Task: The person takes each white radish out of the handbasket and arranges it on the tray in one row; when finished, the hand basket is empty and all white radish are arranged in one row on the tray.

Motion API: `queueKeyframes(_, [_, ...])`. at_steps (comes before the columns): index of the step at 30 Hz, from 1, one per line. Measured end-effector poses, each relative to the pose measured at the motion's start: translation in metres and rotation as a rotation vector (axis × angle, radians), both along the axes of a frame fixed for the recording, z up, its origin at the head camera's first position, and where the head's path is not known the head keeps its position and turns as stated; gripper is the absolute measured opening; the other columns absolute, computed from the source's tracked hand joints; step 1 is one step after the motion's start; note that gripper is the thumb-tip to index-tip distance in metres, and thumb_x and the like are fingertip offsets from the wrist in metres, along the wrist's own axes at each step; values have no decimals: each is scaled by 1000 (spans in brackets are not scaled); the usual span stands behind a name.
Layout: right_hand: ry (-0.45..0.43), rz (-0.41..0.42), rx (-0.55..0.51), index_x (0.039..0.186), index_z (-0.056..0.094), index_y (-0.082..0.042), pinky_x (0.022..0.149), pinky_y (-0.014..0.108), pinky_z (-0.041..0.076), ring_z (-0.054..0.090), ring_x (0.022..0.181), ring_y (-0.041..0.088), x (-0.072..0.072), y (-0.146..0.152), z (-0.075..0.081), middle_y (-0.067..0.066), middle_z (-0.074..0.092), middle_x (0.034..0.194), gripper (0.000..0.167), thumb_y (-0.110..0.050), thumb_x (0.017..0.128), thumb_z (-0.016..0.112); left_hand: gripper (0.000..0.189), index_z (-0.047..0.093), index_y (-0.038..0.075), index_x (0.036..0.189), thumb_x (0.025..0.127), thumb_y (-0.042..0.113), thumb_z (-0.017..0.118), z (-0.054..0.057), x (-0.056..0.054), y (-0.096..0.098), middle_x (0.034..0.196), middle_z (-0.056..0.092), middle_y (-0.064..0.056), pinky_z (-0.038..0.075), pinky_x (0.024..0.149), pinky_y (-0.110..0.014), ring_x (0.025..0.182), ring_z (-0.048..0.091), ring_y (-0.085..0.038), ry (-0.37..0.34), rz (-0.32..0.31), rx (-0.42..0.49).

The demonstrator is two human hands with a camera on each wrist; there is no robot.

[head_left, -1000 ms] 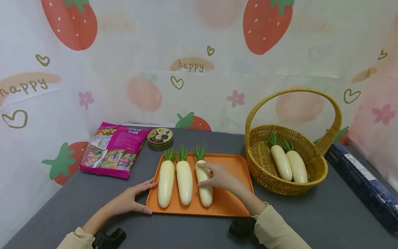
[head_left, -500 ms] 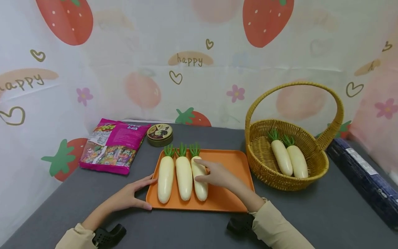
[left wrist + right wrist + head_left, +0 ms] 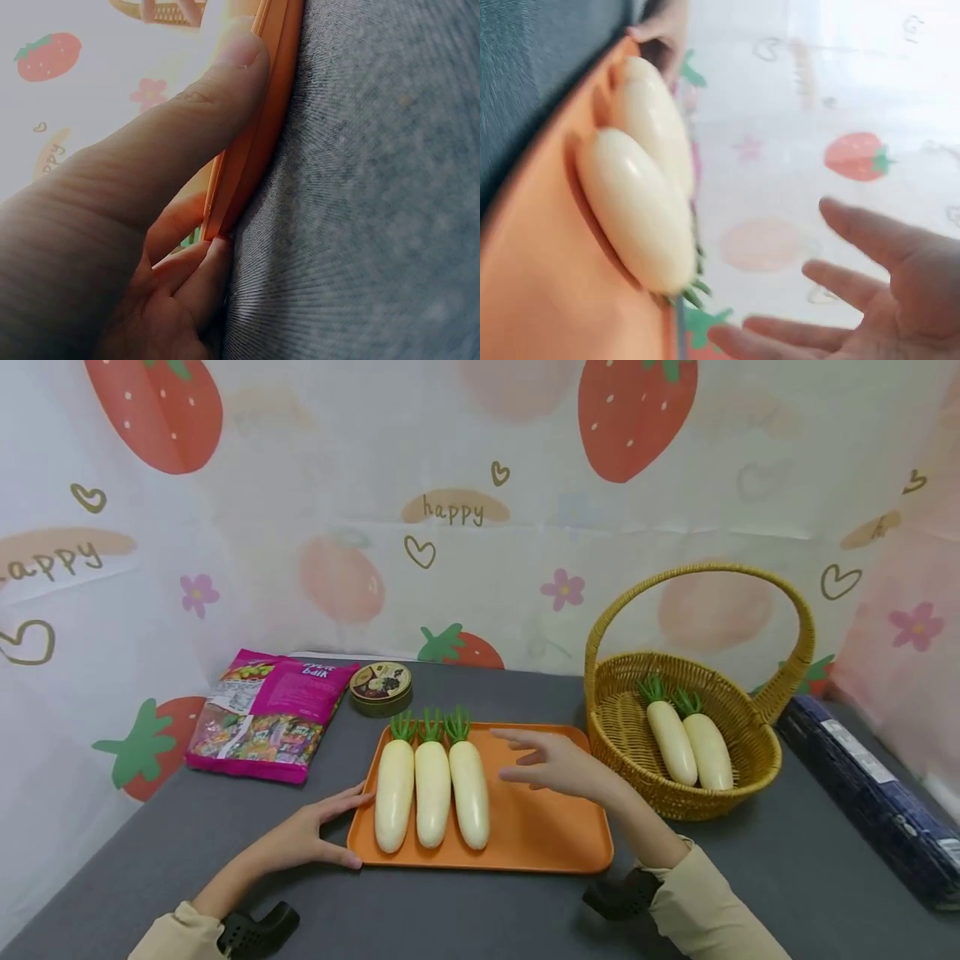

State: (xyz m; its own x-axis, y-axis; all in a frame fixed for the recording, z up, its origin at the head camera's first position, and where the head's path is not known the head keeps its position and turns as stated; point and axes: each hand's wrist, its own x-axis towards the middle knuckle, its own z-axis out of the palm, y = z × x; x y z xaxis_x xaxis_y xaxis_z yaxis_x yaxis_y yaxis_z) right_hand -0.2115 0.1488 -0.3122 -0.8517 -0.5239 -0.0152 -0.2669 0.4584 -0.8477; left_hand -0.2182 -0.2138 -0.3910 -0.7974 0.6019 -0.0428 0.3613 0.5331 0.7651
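The orange tray (image 3: pixel 540 835) lies on the dark table with three white radishes side by side on its left part: the left radish (image 3: pixel 394 797), the middle radish (image 3: pixel 432 797) and the right radish (image 3: pixel 470 797). Their green tops point away from me. My left hand (image 3: pixel 307 835) holds the tray by its left side; the thumb (image 3: pixel 236 64) lies along the outer rim and the fingertips meet the edge farther back. To the right of the radishes, over the tray, hovers my right hand (image 3: pixel 555 767). Its fingers are spread and it holds nothing.
At the right stands a wicker basket (image 3: pixel 611 760) with a tall handle and two more radishes (image 3: pixel 671 743) inside. A dark blue long pack (image 3: pixel 862 802) lies beyond it. Back left are a pink candy bag (image 3: pixel 300 693) and a round tin (image 3: pixel 381 685).
My right hand slid the right radish leftward against the middle one, then let go and moved off to the right. The left hand has stayed at the tray's left side.
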Motion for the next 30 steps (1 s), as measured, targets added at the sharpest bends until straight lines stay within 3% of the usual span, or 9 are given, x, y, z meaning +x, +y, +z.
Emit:
queueKeyframes(4, [83,-46,40,136,39,-12,78,39,47,49,110,31,10,27,11,19,40,131,59,-31,86,61,75,40,4,135,72,27,75,-4,3,1,141,24,-22,18,96,-59,127,18,-41,-15,-10,16])
queueKeyframes(8, [253,-170,164,135,41,-10,82,46,43,45,112,36,21,56,25,17,41,132,57,-34,86,59,75,41,4,134,72,27,76,-6,4,1,140,25,-23,18,95,-59,127,19,-41,-16,-9,15])
queueKeyframes(10, [268,-220,176,135,40,-10,83,51,41,41,115,39,24,72,33,17,39,134,57,-34,87,57,76,40,4,134,72,27,76,-6,5,1,141,24,-23,18,96,-59,127,18,-41,-21,-13,7])
queueKeyframes(13, [292,-297,206,137,38,-11,87,56,35,34,120,40,20,96,42,17,35,137,57,-37,88,55,77,39,4,135,72,29,76,-2,3,-1,141,24,-23,18,96,-59,127,18,-41,-20,-1,-5])
queueKeyframes(17, [329,-390,320,140,32,-9,91,60,25,23,124,43,2,124,43,23,27,139,63,-40,89,52,79,39,2,135,71,29,76,6,-1,-4,140,23,-25,16,96,-59,127,16,-42,-11,30,7])
queueKeyframes(21, [271,-413,388,140,26,-4,92,61,22,18,123,47,-8,144,31,28,22,139,68,-41,89,51,78,37,-1,135,73,27,75,9,-1,-5,141,19,-26,14,97,-60,128,13,-43,-71,37,33])
queueKeyframes(25, [184,-439,416,140,24,0,87,61,28,26,118,51,-7,155,15,33,23,136,73,-43,88,52,75,33,0,137,78,27,70,7,2,-2,143,14,-25,12,97,-60,129,9,-42,-176,53,61])
queueKeyframes(28, [166,-497,423,139,24,4,77,56,40,43,103,50,-4,161,8,38,26,131,73,-41,89,52,77,29,1,139,79,29,69,5,2,2,144,11,-23,10,97,-61,129,7,-41,-176,36,35])
queueKeyframes(30, [138,-527,383,138,23,5,70,48,46,50,95,48,-3,164,6,40,28,128,72,-39,89,52,82,27,2,140,77,30,71,3,2,4,145,10,-23,10,96,-61,129,6,-41,-127,7,5])
